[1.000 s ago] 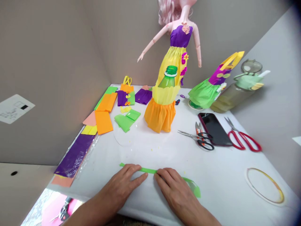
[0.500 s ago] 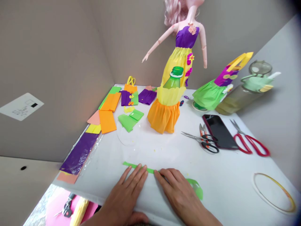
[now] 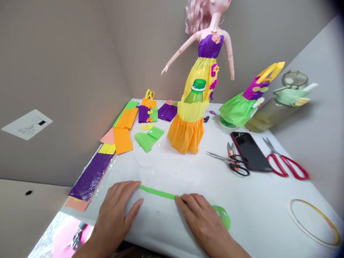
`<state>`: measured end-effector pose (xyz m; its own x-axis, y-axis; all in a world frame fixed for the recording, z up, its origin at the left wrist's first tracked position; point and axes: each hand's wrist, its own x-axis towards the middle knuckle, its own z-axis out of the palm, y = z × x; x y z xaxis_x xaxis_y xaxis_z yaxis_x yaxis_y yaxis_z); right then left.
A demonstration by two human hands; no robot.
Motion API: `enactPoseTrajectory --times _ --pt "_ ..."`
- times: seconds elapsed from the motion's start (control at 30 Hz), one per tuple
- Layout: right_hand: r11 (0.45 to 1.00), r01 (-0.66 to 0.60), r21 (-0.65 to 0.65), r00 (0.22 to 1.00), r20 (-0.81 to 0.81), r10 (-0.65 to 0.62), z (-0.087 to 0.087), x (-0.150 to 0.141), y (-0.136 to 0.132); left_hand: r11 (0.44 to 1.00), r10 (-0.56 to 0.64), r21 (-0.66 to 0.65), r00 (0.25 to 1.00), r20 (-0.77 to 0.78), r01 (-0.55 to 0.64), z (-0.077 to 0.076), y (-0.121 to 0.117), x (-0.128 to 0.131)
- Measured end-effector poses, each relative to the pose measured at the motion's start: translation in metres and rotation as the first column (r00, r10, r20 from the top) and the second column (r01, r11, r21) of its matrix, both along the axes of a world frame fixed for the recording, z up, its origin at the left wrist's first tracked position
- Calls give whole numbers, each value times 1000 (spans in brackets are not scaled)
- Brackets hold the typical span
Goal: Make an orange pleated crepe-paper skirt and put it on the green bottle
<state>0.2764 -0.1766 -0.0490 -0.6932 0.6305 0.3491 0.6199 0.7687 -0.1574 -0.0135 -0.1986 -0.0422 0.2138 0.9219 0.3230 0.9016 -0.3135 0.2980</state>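
Note:
A narrow green crepe-paper strip lies flat on the white table near its front edge. At the strip's left end is my left hand, index fingertip touching it, thumb spread apart. My right hand pins the other end to the table under its bent index finger; the rest of its fingers are curled together, and what lies beneath them is hidden. Just beyond that hand is a translucent green piece, partly covered. Farther back stands a green bottle wrapped in a yellow and orange paper skirt.
A doll stands behind the bottle. Folded crepe papers line the left side. To the right are black-handled scissors, a phone, red-handled scissors, a tape roll, a green-skirted paper dress and a jug.
My left hand has slid left from the middle of the strip to its left end, its thumb opening out. My right hand stays at the right end.

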Motion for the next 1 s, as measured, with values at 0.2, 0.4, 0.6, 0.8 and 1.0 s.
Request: enactPoseTrajectory --times 0.2,0.4,0.6,0.8,1.0 --pt "999 15 46 999 -30 -13 -4 0 0 935 106 -353 983 151 -47 6 42 -7" --pt "999 16 35 999 -38 -14 -6 0 0 873 129 -487 978 165 -33 10 39 -1" --pt "999 9 34 999 -38 -7 -5 0 0 853 89 -522 979 182 20 11 35 0" --pt "1000 7 -8 1000 -11 -7 -8 1 -1 823 146 -565 938 316 62 18 37 3" --pt "999 10 -38 1000 -8 -11 -6 1 -2 742 236 -663 887 396 99 20 36 1"
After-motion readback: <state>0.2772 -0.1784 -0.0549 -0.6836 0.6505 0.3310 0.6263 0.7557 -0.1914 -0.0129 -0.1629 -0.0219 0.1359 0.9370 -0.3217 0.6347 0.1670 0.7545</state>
